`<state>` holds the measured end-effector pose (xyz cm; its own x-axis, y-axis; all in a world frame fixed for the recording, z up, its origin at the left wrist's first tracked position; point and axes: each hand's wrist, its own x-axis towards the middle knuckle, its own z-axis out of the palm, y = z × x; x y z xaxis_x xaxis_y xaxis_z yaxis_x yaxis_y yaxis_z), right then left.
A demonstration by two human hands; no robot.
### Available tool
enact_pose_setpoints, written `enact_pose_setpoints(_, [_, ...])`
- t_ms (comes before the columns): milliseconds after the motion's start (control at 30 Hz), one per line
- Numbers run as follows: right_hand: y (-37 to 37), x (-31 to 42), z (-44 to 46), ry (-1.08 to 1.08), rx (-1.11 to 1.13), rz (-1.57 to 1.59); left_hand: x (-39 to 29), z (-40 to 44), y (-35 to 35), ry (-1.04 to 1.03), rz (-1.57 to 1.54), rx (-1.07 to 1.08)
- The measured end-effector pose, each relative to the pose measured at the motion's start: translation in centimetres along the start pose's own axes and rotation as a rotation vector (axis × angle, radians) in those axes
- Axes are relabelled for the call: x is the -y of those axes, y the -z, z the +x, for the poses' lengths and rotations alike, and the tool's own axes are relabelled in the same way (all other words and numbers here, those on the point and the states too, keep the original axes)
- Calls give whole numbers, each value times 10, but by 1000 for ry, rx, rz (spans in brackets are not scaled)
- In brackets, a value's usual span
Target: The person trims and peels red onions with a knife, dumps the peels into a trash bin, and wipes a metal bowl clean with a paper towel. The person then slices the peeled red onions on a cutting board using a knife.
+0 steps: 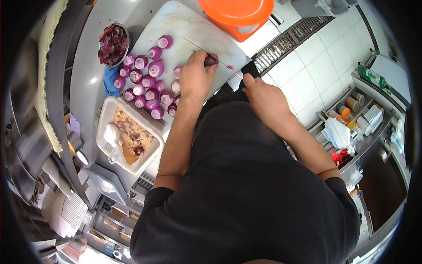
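Note:
My left hand (195, 75) is closed around a dark, unpeeled onion (212, 60) on the white cutting board (176, 17). My right hand (267, 99), just off the board's right corner, is closed on a knife, its handle mostly hidden. The thin blade (200, 47) reaches over the board beside the onion, seen nearly edge-on. Several peeled purple onions with cut ends (156, 69) are grouped on the board to the left of my left hand. A small scrap of onion skin (230, 67) lies near the board's right corner.
A metal bowl (127, 44) of onion skins and a blue cloth (111, 81) are at the left. Below them stands a white tub (102, 143) with onions and a plastic bag. An orange container (237, 13) stands behind the board. Shelves with containers (351, 103) are at the right.

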<state>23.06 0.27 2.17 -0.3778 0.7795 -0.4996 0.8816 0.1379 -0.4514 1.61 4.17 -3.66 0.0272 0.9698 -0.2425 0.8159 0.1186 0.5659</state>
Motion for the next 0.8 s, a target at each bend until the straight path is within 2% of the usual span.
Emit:
enact_pose_setpoints(333, [-15,0,35,59,-27,-70,12,-2,-5,-21,-80,-51])
enact_pose_setpoints(800, [-50,-9,74,101,-103,7,20,-4,-9,-42,-120,-84])
